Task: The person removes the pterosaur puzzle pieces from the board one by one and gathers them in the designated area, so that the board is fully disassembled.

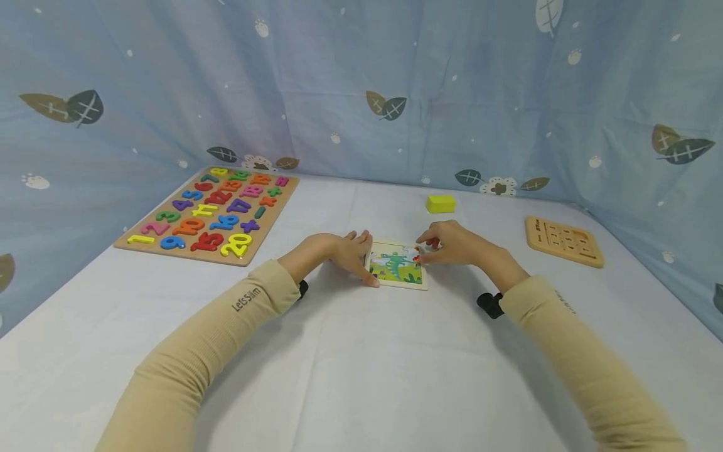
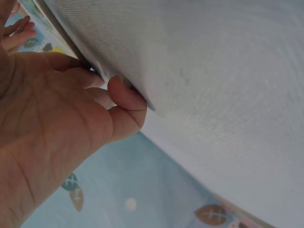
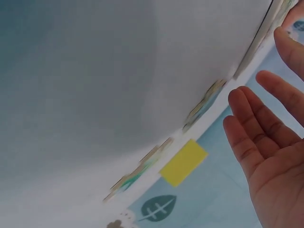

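A jigsaw puzzle [image 1: 396, 267] with a green dinosaur picture and pale frame lies flat on the white table. At its left side my left hand [image 1: 351, 254] holds the frame, with the thumb [image 1: 369, 280] by the lower left corner; the left wrist view shows that thumb bent against the edge. My right hand [image 1: 449, 243] is by the right edge, its fingertips close to the picture. The right wrist view shows the right hand [image 3: 270, 137] with extended fingers and nothing held. Two thin picture pieces, one partly green [image 3: 140, 171], the other bluish [image 3: 205, 107], lie on the table there.
A yellow block [image 1: 440, 204] stands behind the right hand. A wooden board of coloured numbers [image 1: 265, 235] lies at the left, and a small wooden number board [image 1: 563, 241] at the right. Blue leaf-printed cloth [image 1: 350, 81] hangs behind the table.
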Motion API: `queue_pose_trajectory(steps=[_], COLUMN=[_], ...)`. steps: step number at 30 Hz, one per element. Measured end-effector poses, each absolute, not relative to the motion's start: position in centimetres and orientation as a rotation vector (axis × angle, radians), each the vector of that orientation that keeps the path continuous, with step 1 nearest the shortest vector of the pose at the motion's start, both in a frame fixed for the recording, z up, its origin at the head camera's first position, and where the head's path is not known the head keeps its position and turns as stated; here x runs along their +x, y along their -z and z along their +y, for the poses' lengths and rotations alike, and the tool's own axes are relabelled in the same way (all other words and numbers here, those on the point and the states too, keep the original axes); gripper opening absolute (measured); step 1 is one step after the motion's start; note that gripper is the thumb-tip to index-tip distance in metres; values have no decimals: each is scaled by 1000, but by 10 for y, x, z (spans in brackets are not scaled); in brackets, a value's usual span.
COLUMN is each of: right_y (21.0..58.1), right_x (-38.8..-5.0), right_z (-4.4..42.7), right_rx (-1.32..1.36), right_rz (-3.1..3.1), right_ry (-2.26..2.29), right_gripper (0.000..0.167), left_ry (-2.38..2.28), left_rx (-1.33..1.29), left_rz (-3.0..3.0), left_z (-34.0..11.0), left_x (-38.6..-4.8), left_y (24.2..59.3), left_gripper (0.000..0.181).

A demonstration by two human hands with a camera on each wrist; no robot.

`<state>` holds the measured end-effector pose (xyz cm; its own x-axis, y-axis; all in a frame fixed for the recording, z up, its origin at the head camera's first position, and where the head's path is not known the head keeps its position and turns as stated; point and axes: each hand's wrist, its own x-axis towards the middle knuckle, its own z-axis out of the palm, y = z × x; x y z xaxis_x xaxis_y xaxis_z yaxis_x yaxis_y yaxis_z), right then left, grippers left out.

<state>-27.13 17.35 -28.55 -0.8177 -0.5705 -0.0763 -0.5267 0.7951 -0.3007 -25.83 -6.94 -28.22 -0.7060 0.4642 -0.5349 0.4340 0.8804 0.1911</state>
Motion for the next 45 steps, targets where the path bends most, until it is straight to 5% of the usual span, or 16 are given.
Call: queue_pose_trajectory(steps=[28,45], right_y=[289,289], right_x=[-272,-268], right_z=[148,157], right_rx=[-696,-699], right_rz=[2759,2755], right_ry=[499,554], right_gripper=[21,33], left_ry=[-105,-92], left_rx=[612,590], left_rz=[2494,2517], left_z=[-69,-69], left_x=[-250,-244], left_y=[284,283], left_gripper=[107,103])
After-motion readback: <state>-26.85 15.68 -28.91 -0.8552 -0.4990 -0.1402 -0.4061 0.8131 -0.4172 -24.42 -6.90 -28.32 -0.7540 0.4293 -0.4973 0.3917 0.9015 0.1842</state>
